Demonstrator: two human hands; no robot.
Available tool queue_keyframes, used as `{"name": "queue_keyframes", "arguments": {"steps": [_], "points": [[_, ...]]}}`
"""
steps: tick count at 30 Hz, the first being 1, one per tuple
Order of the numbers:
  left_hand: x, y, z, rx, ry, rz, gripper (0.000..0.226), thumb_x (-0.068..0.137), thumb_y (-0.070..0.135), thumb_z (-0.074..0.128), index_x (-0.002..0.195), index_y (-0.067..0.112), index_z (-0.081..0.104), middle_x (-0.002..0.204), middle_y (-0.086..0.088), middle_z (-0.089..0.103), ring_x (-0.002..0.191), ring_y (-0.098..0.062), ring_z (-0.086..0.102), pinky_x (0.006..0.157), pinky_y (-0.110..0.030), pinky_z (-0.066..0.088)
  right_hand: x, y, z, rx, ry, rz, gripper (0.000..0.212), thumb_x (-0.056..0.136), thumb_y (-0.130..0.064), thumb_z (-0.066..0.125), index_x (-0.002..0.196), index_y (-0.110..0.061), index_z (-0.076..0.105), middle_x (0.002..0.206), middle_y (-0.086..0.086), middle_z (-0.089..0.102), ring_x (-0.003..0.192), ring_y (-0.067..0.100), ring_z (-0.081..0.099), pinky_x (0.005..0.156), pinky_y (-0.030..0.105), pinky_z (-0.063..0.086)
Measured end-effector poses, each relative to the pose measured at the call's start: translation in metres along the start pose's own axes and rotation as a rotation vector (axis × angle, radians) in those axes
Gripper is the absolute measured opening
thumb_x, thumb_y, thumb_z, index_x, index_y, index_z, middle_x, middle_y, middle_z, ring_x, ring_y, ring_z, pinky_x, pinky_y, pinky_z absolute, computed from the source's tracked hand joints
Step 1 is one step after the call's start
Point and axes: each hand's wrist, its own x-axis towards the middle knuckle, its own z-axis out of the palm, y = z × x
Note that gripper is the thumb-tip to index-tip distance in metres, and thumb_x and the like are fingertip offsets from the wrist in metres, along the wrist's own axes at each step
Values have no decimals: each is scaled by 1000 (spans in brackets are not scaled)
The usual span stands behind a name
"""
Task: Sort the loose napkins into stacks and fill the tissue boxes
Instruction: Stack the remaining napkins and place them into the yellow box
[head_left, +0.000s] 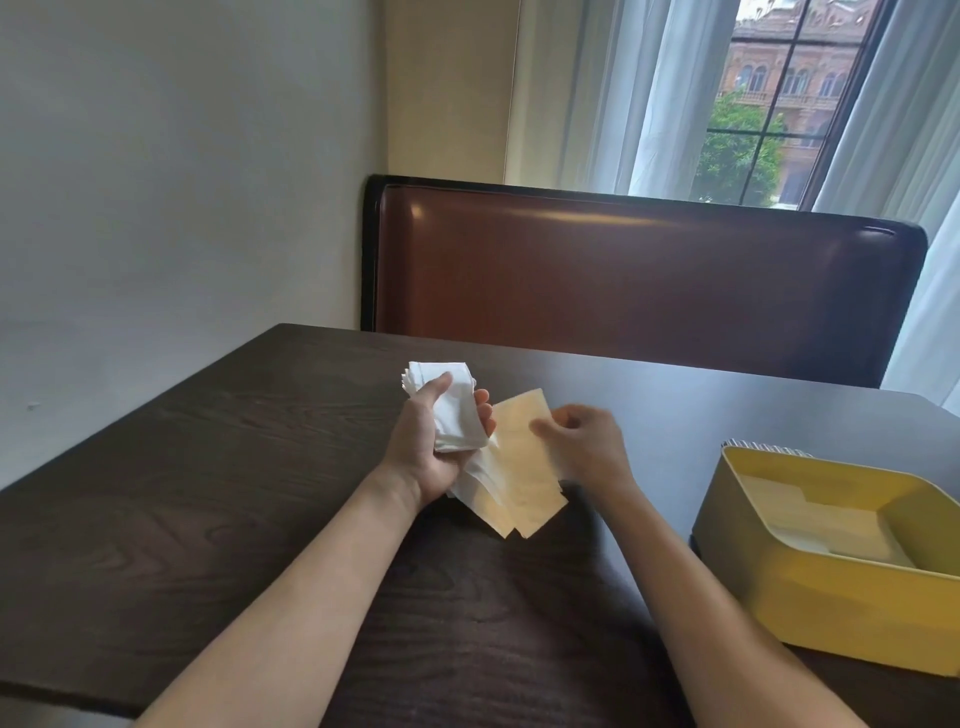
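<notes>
From the head camera, the left hand (439, 441) is palm-up above the dark wooden worktop (208, 467), its fingers (483, 410) and thumb curled round a thick stack of white napkins (452, 410). The stack stands roughly on end in the grip, its long axis running away from the person and slightly left, with the top edges fanned out past the thumb.

The right hand (582, 441) is just beside it, blurred; its fingers are bent inward against the right edge of the cream napkins (524, 467), but whether they pinch a sheet or only touch it I cannot tell. These cream napkins lie in a loose overlapping pile on the worktop between the two hands, their long axis running from near-left to far-right, with some white sheets showing under the left wrist.

A yellow box (831, 597) sits open at the right edge of the worktop, well apart from the hands, with pale napkins lying flat inside it.
</notes>
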Motion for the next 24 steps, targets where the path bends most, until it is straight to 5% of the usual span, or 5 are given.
{"name": "queue_keyframes", "arguments": {"steps": [4,8,13,20,24], "points": [[-4,0,4,66,-20,39,49,94,46,62,120,5,62,94,-10,69,84,-22,68,82,-35,60,-7,-14,-11,461,118,27,13,92,-18,68,78,-20,67,83,-3,65,77,12,62,64,22,53],[-7,-8,6,272,-129,62,71,91,68,48,127,9,61,115,-11,71,107,-27,69,103,-47,51,-13,-25,-14,695,14,35,12,95,-16,63,85,-19,70,74,-8,69,69,10,67,68,27,57],[-8,-19,7,345,-309,38,72,95,67,19,118,19,68,118,-10,73,112,-23,68,102,-41,53,-17,-28,-2,545,-59,-55,11,91,-17,67,83,-15,75,75,-5,70,69,8,65,71,30,55],[-5,-26,10,356,-271,-4,56,97,48,47,127,3,60,116,-16,71,107,-26,68,102,-41,51,-20,-27,5,447,-75,-84,9,90,-15,70,83,-16,75,78,-3,73,73,11,69,69,30,59],[-6,-22,11,307,-205,-7,42,108,33,35,117,3,63,107,-14,74,99,-24,71,96,-40,52,-17,-27,1,466,-27,-63,14,92,-16,67,85,-10,76,75,0,73,64,8,65,57,23,55]]}}
